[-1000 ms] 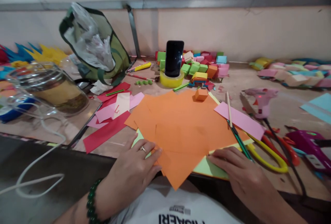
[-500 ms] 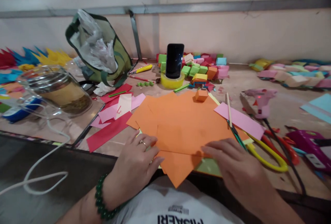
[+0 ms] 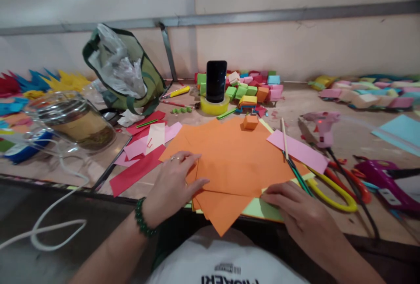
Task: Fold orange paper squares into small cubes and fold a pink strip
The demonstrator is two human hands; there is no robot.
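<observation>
Sheets of orange paper (image 3: 226,157) lie overlapped in front of me, one pointed corner hanging past the near table edge. My left hand (image 3: 172,185) rests on the left side of the top sheet, fingers stretched and thumb apart. At the sheet's lower right corner, my right hand (image 3: 297,209) has its fingers pressed together on the paper edge. Light green paper (image 3: 262,209) shows beneath, beside the right fingertips. A small orange paper box (image 3: 250,122) sits on the far part of the orange sheets.
Scissors with yellow handles (image 3: 337,196), a pink glue gun (image 3: 323,128) and a purple tool (image 3: 389,183) lie right. Behind stand a phone (image 3: 216,80) on a tape roll (image 3: 215,105) and colourful paper boxes (image 3: 243,90). Left are red strips (image 3: 138,170), a jar (image 3: 82,124) and a bag (image 3: 147,80).
My left hand has slid forward along the left edge of the orange sheet, its thumb now lying on it. My right fingertips have moved slightly nearer to me. The view has shifted a little.
</observation>
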